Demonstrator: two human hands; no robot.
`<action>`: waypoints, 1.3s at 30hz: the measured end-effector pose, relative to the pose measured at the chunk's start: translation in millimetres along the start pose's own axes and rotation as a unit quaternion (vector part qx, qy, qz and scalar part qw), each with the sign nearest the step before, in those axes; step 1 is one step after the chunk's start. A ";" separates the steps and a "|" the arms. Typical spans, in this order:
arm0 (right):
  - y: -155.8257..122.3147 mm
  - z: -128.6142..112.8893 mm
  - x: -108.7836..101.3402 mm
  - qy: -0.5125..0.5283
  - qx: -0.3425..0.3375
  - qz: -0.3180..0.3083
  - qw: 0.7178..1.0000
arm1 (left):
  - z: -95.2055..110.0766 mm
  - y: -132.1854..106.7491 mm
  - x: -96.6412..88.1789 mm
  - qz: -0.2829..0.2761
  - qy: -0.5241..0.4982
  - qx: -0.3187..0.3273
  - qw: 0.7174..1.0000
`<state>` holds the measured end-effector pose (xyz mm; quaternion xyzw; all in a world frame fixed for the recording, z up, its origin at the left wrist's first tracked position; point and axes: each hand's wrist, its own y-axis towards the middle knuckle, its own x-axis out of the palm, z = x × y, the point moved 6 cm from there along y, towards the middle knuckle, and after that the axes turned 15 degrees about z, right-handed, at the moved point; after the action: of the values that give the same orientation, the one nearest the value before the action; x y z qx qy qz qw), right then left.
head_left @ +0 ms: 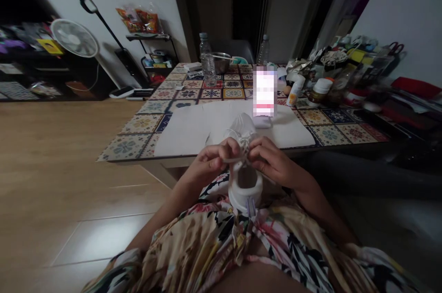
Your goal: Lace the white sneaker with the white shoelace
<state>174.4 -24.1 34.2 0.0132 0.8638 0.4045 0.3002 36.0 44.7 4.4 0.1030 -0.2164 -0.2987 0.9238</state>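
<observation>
I'm sitting back from the table, with the wood-look floor spreading out to my left and a pedestal fan against the far wall; the table's patterned tile-print cover runs ahead of me, a big white sheet lying across its near end; a phone, its screen blurred out, stands upright at the sheet's far edge, with a steel bowl and a plastic water bottle beyond; jars and packets crowd the right side, well away from my hands; the white shoe is off the table, held over my floral dress, heel toward me and toe toward the sheet, which seems to turn the lacing up where I can see it; my left hand pinches the white lace in a narrow grip; my right hand closes in just as narrowly from the other side; my fingers hide the lacing itself, so I can't tell how much of it the right one has.
</observation>
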 end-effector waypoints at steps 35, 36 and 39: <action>-7.6 -37.6 -8.0 -0.055 -0.104 0.114 0.986 | 28.8 -14.9 29.4 0.055 0.177 0.011 0.983; -8.7 -39.2 -9.0 -0.050 -0.104 0.122 0.986 | 29.0 -15.6 30.9 0.045 0.181 0.016 0.982; -13.2 -37.8 -16.5 -0.012 -0.064 0.189 0.980 | 27.8 -18.1 35.7 0.009 0.186 0.010 0.983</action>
<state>170.8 -63.4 51.9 0.1620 0.8143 0.5081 0.2291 39.9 7.2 35.3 0.1638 -0.0450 -0.2636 0.9495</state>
